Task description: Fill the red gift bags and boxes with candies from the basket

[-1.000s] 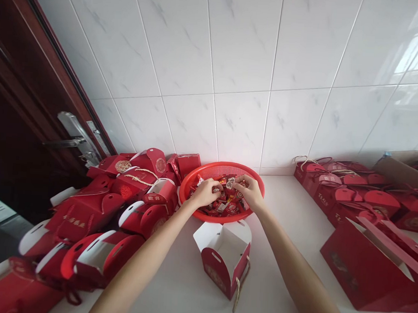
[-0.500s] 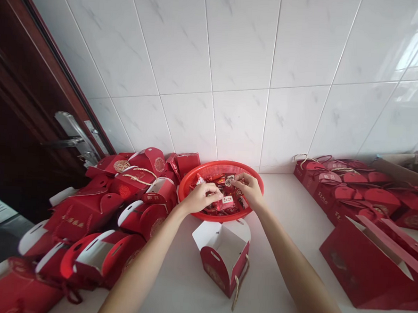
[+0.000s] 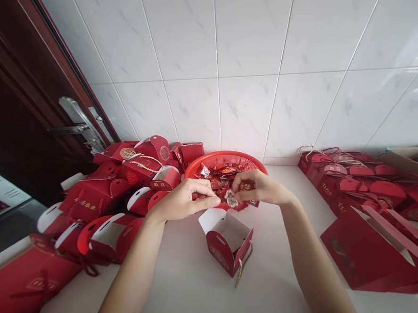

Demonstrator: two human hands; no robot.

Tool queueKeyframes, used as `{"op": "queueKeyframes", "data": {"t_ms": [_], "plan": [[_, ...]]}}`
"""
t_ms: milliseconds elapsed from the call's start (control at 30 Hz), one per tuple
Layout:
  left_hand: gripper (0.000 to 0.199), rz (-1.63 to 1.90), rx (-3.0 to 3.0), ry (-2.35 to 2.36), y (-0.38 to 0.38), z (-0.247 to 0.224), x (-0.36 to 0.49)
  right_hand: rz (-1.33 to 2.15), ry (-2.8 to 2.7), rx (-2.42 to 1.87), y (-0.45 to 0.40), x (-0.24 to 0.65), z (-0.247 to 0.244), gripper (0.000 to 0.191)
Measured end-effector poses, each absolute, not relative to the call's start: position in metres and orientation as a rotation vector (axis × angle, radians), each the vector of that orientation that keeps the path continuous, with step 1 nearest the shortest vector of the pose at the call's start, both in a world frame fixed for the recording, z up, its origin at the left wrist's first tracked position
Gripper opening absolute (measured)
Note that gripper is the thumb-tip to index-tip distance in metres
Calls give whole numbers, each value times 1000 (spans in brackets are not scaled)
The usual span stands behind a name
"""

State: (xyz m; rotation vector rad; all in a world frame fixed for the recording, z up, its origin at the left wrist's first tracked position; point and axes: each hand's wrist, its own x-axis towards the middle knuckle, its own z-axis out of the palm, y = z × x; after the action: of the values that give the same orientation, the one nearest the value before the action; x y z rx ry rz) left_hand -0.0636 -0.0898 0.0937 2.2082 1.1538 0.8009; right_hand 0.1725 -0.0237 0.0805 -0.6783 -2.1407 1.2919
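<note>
From where I stood, the open box (image 3: 226, 245) sat on the white tabletop (image 3: 184, 268) just below both sets of fingers, its white inside facing up and a twisted cord hanging at its side. The right hand (image 3: 260, 188) had its fingers pinched on a pale-marked packet (image 3: 232, 198), held above the far edge of that box and over the near rim of the red basket (image 3: 226, 155). The left hand (image 3: 181, 201) reached in from the other side, thumb and forefinger drawn close together beside the packet, though I couldn't tell whether they gripped anything. Both forearms came up from the bottom of the view, one on each side of the box, with the right wrist bent inward and the left hand slanting towards the middle. Small red packets (image 3: 225, 169) lay in the basket, near the tiled wall (image 3: 247, 107). A jumbled heap of red boxes (image 3: 93, 196) spread out to the left; rows of closed boxes (image 3: 356, 179) stood to the right, with a larger red box (image 3: 369, 256) in front of them
</note>
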Motion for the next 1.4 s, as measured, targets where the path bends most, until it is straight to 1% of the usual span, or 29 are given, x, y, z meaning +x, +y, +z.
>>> {"op": "queueKeyframes", "data": {"t_ms": [133,233,300,367,500,667,800,967,1067,1300,1400], "plan": [[27,954,2196,1130,-88,96,-59,1244,-2269,-662,-35,171,84,8],[30,965,2199,1140,-84,92,-53,1223,-2258,-641,-38,168,85,9],[31,915,2207,1140,-83,89,-50,1182,-2279,-610,-39,168,85,11],[27,855,2214,1136,-83,88,-49,1128,-2340,-576,-39,169,84,12],[24,722,2199,1159,-87,91,-47,1141,-2536,-548,-36,168,80,14],[27,595,2129,1241,-91,91,-43,1070,-2523,-641,-35,171,83,11],[34,513,2130,1360,-90,86,-37,1071,-2472,-632,-38,177,90,14],[23,284,2209,1301,-89,84,-33,1015,-2487,-666,-38,183,93,16],[15,200,2266,1387,-89,85,-37,978,-2518,-658,-38,185,92,17],[29,-51,2206,1447,-98,91,-49,963,-2757,-874,-46,186,93,21],[47,-113,2155,1479,-102,93,-53,1027,-2786,-938,-52,186,97,25]]}}
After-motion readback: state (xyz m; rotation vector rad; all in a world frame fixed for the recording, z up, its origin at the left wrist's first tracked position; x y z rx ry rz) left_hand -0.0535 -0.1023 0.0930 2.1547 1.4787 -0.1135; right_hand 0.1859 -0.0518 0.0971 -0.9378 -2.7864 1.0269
